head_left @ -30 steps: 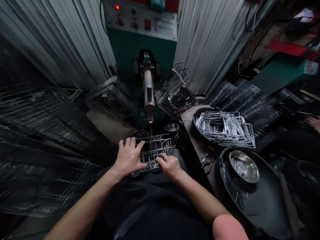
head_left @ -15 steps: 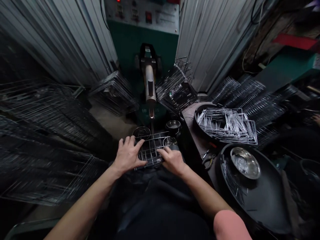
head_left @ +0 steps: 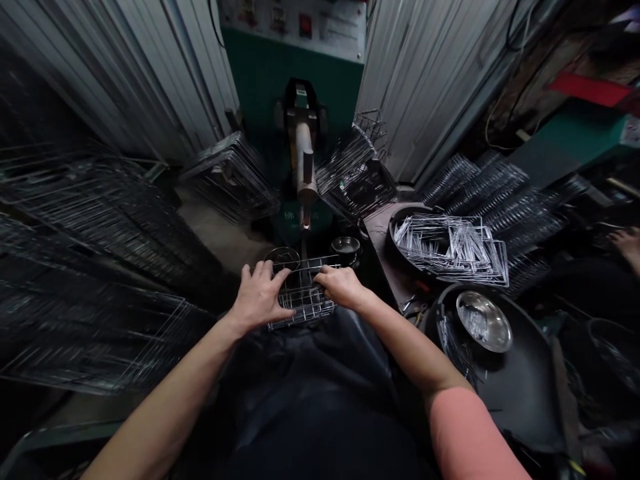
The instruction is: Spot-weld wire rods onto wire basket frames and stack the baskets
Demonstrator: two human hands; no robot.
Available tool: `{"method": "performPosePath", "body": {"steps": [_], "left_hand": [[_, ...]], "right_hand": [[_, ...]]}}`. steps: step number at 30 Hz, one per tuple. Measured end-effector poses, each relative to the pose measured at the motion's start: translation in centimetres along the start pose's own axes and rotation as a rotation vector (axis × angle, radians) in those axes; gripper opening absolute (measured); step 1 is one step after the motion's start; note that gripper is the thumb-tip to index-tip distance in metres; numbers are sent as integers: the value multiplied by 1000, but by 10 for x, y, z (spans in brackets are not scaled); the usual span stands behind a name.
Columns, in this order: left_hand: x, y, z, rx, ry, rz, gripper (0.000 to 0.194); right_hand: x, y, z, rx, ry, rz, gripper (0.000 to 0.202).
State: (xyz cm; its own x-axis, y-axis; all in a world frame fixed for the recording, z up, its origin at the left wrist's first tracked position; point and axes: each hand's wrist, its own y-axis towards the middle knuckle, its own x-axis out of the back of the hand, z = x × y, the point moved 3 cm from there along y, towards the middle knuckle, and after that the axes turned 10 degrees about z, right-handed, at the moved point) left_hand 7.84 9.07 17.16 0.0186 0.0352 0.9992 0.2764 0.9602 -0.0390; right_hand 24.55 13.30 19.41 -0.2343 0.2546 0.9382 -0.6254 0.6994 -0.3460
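Note:
A small rack of bare metal wire [head_left: 307, 308] lies over my lap, below the copper-coloured tip of a welding machine [head_left: 305, 220]. My left hand [head_left: 261, 293] grips its left side, thumb and fingers spread around the wires. Over the rack's right part, my right hand [head_left: 343, 287] is closed, thumb and forefinger pinched together at the wires. Whatever sits in that pinch is too small and dark to name. Beyond the rack are a round wire-like ring [head_left: 283, 256] and a small metal bowl [head_left: 345, 247].
Stacks of wire racks stand left [head_left: 235, 173] and right [head_left: 353, 177] of the machine, with more wirework [head_left: 100, 267] at far left. On the right, a black pan [head_left: 400, 257] holds wire frames; a larger pan [head_left: 530, 393] holds a steel bowl [head_left: 484, 321]. A co-worker's hand [head_left: 629, 248] shows at the right edge.
My right hand has moved up and slightly left across the rack, fingertips now further onto it. My left hand keeps its hold. The view has shifted a little.

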Motion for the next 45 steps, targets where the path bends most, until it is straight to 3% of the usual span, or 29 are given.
{"method": "performPosePath", "body": {"steps": [10,16,20,26,29,34,45], "left_hand": [[-6,1,5,-11,-11,-38,87],[-6,1,5,-15,-30,-55,86],[-5,2,4,-16,-46,-33,84],[0,2,4,-20,-63,52,90],[3,4,3,28,-127,94,80],[2,6,-3,157,-197,35,63],[0,6,-7,199,-213,41,61]], "right_hand": [[-6,6,5,47,-61,-20,26],[-5,-10,13,-21,-1,-35,27],[-13,-23,25,52,-8,-10,26],[-24,-23,29,29,-39,19,26],[-27,-22,31,31,-51,25,26],[-32,-21,34,69,-88,11,28],[-37,-18,37,146,-114,-3,29]]}}
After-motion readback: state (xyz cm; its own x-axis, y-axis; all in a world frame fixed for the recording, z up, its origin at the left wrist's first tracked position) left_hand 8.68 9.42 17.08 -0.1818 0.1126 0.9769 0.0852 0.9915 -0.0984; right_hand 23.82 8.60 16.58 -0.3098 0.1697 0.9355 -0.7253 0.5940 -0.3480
